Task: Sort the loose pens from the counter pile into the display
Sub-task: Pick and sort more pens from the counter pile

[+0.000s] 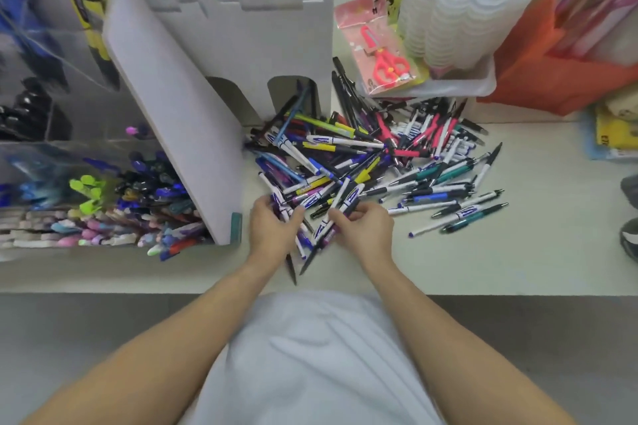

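Both hands curled round a bunch of pens at the pile's (373, 162) near edge: left hand (272, 228), right hand (362, 228). Pile beside the white display (238, 45) on the tabletop (518, 252). Likely slips: crossed barrels snagging, loose pens rolling off the front edge.

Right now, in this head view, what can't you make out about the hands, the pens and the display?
- How many pens each hand holds: left hand and right hand fingers cover them.
- Print on the pens in the pile: too small, blurred.
- Contents of the white display: cut off by the top edge.
- Clear bins at left: blurred.
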### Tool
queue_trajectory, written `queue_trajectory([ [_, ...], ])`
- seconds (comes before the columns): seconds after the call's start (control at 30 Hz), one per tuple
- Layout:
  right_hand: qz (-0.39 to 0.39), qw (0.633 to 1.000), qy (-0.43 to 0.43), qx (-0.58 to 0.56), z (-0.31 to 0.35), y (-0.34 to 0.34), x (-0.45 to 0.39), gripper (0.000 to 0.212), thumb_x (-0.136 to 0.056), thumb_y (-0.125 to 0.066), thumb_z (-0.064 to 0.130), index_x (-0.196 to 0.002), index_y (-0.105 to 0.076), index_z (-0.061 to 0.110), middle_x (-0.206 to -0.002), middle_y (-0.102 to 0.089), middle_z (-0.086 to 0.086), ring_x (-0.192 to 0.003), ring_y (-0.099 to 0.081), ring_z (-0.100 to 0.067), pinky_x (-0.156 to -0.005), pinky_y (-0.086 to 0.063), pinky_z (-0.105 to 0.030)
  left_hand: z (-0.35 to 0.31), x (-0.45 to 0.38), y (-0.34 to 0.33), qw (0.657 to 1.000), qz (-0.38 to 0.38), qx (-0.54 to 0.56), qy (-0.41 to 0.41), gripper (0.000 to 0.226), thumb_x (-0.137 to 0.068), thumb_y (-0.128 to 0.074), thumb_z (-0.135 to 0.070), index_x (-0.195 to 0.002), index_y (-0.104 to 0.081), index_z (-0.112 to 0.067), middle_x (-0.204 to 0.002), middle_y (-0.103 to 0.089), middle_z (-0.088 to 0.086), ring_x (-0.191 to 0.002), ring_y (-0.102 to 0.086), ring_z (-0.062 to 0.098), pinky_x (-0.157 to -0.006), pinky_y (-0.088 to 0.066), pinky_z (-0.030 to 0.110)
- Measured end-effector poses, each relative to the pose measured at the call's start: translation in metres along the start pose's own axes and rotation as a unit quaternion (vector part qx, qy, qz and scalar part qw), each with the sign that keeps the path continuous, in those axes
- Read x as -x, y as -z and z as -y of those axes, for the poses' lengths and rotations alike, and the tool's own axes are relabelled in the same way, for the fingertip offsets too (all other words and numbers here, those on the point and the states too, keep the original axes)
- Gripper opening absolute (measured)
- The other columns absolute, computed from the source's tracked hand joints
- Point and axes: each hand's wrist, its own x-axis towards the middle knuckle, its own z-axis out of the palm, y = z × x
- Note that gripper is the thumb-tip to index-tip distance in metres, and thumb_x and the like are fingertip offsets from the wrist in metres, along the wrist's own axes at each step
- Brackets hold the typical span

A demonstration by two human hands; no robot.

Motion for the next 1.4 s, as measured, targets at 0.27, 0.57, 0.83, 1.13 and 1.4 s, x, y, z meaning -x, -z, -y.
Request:
queue_trajectory([
  [0.27, 0.136, 0.988, 0.055, 0.038, 0.008, -0.011, -0.01, 0.033, -0.087, -0.074, 0.036, -0.065, -0.061, 0.015, -0.054, -0.059, 0.002, -0.051, -0.052, -0.013, -0.051, -0.038, -0.03, -0.012, -0.016, 0.002, 0.989, 0.135, -0.06, -0.027, 0.024, -0.082, -0.08, -0.036, -0.1, -0.073, -0.022, -0.091, -0.076, -0.003, -0.087, -0.071, 0.014, -0.079, -0.056, 0.028],
  [0.57, 0.227, 0.973, 0.007, -0.037, 0.009, -0.019, -0.01, 0.013, -0.092, -0.069, 0.022, -0.097, -0.075, 0.011, -0.084, -0.073, -0.008, -0.075, -0.065, -0.022, -0.073, -0.054, -0.039, -0.008, -0.018, 0.013, 0.965, 0.238, -0.083, -0.068, 0.039, -0.088, -0.071, -0.044, -0.119, -0.065, -0.022, -0.1, -0.073, 0.002, -0.094, -0.068, 0.018, -0.08, -0.055, 0.031],
  [0.83, 0.229, 0.968, -0.017, -0.105, 0.007, -0.023, 0.004, 0.014, -0.095, -0.061, 0.012, -0.1, -0.07, 0.021, -0.085, -0.073, 0.001, -0.073, -0.064, -0.015, -0.067, -0.048, -0.032, -0.007, -0.008, 0.02, 0.946, 0.303, -0.081, -0.078, 0.041, -0.097, -0.061, -0.04, -0.133, -0.052, -0.024, -0.119, -0.067, -0.008, -0.108, -0.063, 0.011, -0.094, -0.05, 0.029],
  [1.13, 0.198, 0.978, -0.024, -0.064, -0.001, -0.012, 0.012, 0.064, -0.092, -0.051, 0.063, -0.075, -0.06, 0.002, -0.063, -0.055, -0.008, -0.06, -0.049, -0.022, -0.065, -0.047, -0.045, -0.021, -0.009, 0.029, 0.911, 0.339, -0.185, -0.147, 0.031, -0.071, -0.089, -0.036, -0.079, -0.059, -0.033, -0.069, -0.065, -0.014, -0.062, -0.059, -0.002, -0.058, -0.043, 0.017],
  [1.4, 0.041, 0.992, -0.085, -0.087, -0.007, 0.008, 0.014, 0.03, -0.094, -0.064, 0.033, -0.08, -0.069, 0.007, -0.071, -0.07, -0.005, -0.073, -0.066, -0.026, -0.081, -0.058, -0.05, -0.019, 0.012, -0.002, 0.92, 0.234, -0.269, -0.164, 0.059, -0.057, -0.092, -0.05, -0.091, -0.053, -0.021, -0.093, -0.053, -0.004, -0.083, -0.052, 0.014, -0.061, -0.038, 0.023],
])
